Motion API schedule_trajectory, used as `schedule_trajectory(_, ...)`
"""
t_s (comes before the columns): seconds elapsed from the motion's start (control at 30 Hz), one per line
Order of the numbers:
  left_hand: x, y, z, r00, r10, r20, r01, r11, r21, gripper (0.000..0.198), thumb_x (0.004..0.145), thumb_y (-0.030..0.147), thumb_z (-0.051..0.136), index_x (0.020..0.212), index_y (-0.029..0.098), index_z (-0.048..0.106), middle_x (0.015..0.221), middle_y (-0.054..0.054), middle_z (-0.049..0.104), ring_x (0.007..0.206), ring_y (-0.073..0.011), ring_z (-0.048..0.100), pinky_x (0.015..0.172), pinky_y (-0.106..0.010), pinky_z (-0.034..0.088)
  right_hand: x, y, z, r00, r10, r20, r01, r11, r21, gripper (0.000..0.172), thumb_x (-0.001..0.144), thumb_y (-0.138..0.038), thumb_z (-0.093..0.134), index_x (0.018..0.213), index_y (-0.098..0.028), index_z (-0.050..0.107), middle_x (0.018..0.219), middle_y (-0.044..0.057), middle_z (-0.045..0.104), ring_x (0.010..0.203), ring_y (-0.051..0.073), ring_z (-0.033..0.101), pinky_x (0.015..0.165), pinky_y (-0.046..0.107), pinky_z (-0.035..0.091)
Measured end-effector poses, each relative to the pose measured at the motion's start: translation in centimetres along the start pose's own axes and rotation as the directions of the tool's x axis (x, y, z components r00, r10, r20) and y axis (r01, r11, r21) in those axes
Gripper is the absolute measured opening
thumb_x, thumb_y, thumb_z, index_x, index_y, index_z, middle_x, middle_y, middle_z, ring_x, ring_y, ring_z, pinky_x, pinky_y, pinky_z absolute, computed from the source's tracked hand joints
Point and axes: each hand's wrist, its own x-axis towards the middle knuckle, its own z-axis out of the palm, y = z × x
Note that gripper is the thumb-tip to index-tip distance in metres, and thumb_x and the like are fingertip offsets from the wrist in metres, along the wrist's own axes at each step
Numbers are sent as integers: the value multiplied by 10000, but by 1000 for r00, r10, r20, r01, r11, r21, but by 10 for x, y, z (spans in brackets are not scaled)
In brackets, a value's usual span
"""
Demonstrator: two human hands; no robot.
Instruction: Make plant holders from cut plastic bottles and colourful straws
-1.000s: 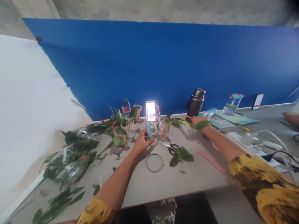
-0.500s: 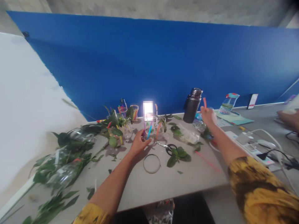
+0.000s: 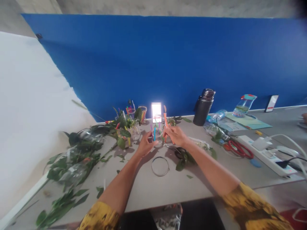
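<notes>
Head view | left hand [image 3: 145, 146]: fingers curled against small clear glass cup [image 3: 157, 138], near back edge of grey worktop [image 3: 144, 188]; right hand [image 3: 176, 134]: fingers pinching orange plastic straw [image 3: 165, 118] just beside it

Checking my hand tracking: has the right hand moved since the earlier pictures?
Yes, leftward: the right hand was to the right of the black vacuum flask and is now well to the left of it.

Nothing legible anywhere — even the glowing white panel [image 3: 156, 112] is pixelated.
</notes>
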Motion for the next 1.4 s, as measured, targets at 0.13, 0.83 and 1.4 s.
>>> schedule_trajectory(0.13,0,-9,-3,1000,11,10,-11,999,35,659,778,270,727,1418,200,584,1151,-97,702,1006,-277,681,957,-484,562,4,13,16,991,-38,-132,44,998,43,589,878,-743,601,734,-181,700,485,-36,482,442,106,450,443,240,335)
schedule_trajectory(0.83,-14,28,-7,921,118,-371,-103,993,61,128,803,234,612,930,223,624,908,-38,625,862,-212,602,805,-358,501,-7,38,16,998,40,-54,-20,940,340,265,760,-399,797,877,-171,729,679,-2,697,546,114,552,499,237,418)
schedule_trajectory(1.4,-37,71,6,967,234,-98,-203,945,255,217,981,349,578,819,227,654,781,-45,631,725,-206,597,697,-332,466,-13,21,21,996,-16,-83,39,960,278,293,746,-447,796,845,-182,723,608,-34,591,525,115,506,523,260,426)
